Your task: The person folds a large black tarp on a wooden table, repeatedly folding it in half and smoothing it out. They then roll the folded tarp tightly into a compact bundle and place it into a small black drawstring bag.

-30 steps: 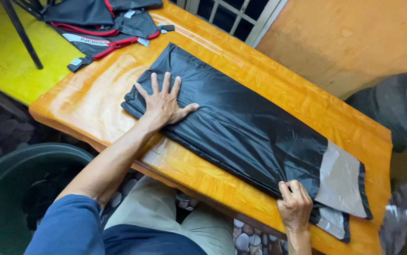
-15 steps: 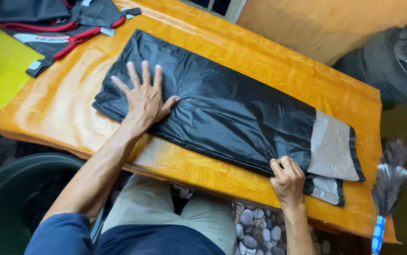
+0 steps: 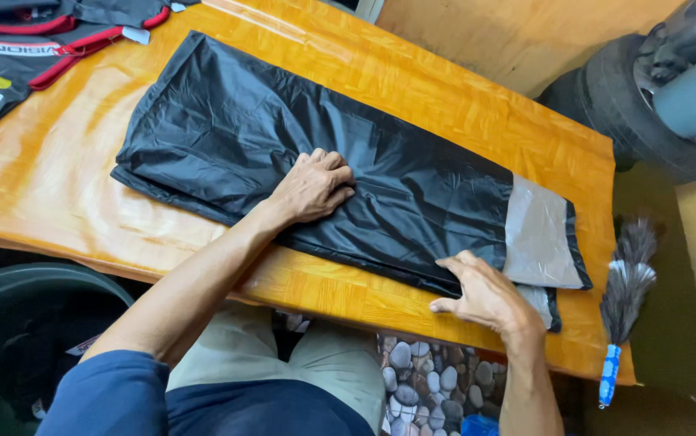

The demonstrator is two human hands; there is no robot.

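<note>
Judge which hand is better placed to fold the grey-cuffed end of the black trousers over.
Probably the right hand: it rests at the near edge of the black trousers, beside the grey cuff. The left hand presses mid-fabric, farther away.

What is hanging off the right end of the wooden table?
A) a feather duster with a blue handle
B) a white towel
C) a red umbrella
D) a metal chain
A: the feather duster, grey plumes above a blue handle, hangs beside the wooden table at its right end.
</note>
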